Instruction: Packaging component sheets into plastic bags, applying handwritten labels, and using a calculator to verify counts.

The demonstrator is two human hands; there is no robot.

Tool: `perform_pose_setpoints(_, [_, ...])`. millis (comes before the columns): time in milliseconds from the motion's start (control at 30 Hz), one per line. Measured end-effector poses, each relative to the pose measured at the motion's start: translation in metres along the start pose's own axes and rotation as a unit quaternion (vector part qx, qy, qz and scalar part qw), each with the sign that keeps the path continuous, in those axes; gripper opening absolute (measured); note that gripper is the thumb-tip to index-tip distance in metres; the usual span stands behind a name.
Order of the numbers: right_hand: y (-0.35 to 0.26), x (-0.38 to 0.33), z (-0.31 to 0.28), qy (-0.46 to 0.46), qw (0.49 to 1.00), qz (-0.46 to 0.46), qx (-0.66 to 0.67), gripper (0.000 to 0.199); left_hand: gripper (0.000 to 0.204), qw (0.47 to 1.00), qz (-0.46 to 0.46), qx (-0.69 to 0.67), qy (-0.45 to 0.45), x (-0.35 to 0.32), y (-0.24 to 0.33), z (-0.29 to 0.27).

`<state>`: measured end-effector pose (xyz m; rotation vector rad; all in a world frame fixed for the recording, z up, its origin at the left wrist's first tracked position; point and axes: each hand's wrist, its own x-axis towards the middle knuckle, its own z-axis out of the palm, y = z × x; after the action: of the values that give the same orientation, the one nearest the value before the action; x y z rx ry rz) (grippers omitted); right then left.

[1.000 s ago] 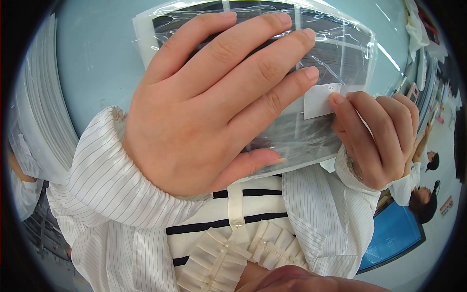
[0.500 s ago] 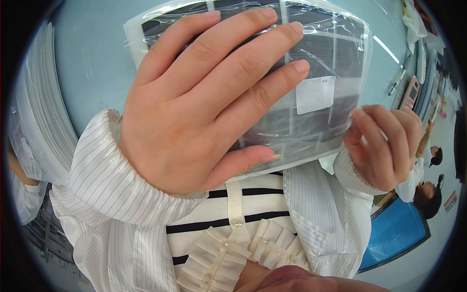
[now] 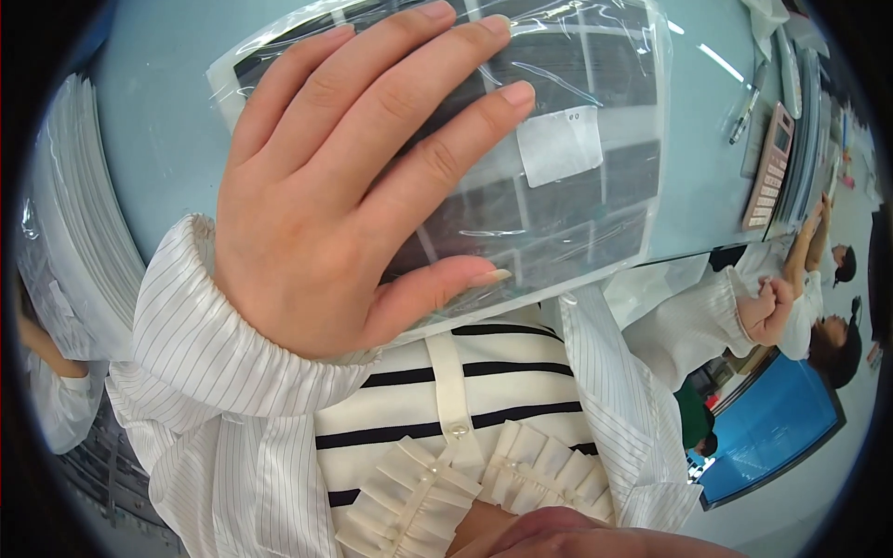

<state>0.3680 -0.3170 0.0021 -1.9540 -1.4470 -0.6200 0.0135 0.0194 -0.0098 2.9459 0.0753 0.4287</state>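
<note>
My left hand (image 3: pixel 344 195) lies flat with its fingers spread on a clear plastic-wrapped package (image 3: pixel 614 200). Dark, flat contents with a pale grid pattern show through the shiny film. A white label (image 3: pixel 560 146) sits on the package to the right of my fingertips. The package rests on the pale blue tabletop, close against my body. Off to the right, beyond the table's near edge, my right hand (image 3: pixel 767 312) is held apart from the package. Its fingers are curled in, and whatever they may hold is hidden.
A tall stack of plastic-wrapped sheets (image 3: pixel 79 214) stands at the left. On the right lie a pink calculator (image 3: pixel 768 172), a pen (image 3: pixel 744 116) and more stacked packs (image 3: pixel 814 139). Other people (image 3: pixel 833 349) work beyond, near a blue screen-like panel (image 3: pixel 772 428).
My right hand has left the package's near right corner and swung away to the right. The package and my left hand sit slightly farther left in view.
</note>
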Motion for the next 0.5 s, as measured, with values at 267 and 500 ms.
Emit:
perform_pose_setpoints(267, [0.145,-0.132,-0.108,0.102,0.844,0.25,-0.464,0.037,0.069,1.0,0.008,-0.001,-0.022,-0.005,-0.011,-0.005])
perform_pose_setpoints(500, [0.008,-0.031,-0.007,0.141,0.929,0.252,-0.232,0.009,0.071,0.999,-0.013,0.013,-0.048,-0.008,-0.011,-0.01])
